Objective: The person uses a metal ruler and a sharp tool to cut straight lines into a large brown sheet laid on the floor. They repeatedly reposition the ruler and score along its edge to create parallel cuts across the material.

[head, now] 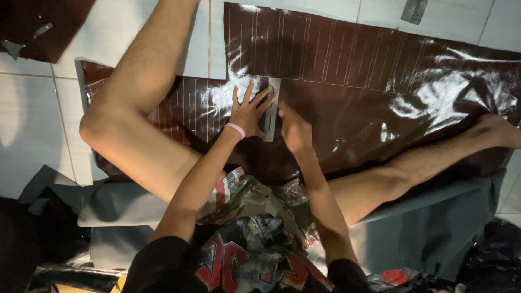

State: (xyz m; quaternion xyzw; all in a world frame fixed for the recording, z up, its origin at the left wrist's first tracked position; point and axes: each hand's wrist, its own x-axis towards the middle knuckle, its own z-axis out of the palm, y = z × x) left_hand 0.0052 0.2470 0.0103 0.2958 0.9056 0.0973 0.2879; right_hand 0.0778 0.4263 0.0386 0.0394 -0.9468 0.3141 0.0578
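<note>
A large sheet of glossy dark brown leatherette (pixel 374 87) lies spread over the pale tiled floor (pixel 32 108), its surface shining with wet-looking glare and ruled with thin, pale parallel lines that form rows of narrow strips. The left hand (pixel 248 111), with a pink band (pixel 235 130) at the wrist, lies flat with its fingers spread, pressing a small grey rectangular template (pixel 271 111) down on the sheet near its middle. The right hand (pixel 294 129) sits just beside the template's right edge, curled against the sheet; whether it pinches a marking tool cannot be told, since the fingers hide what is under them. The person sits on the floor with bare legs spread, the left knee (pixel 95 127) bent up over the sheet's left part, the right foot (pixel 496 130) resting on its far right. Grey fabric (pixel 434 217) lies folded beneath the legs. A second dark brown piece (pixel 51 24) lies apart at the upper left corner.
</note>
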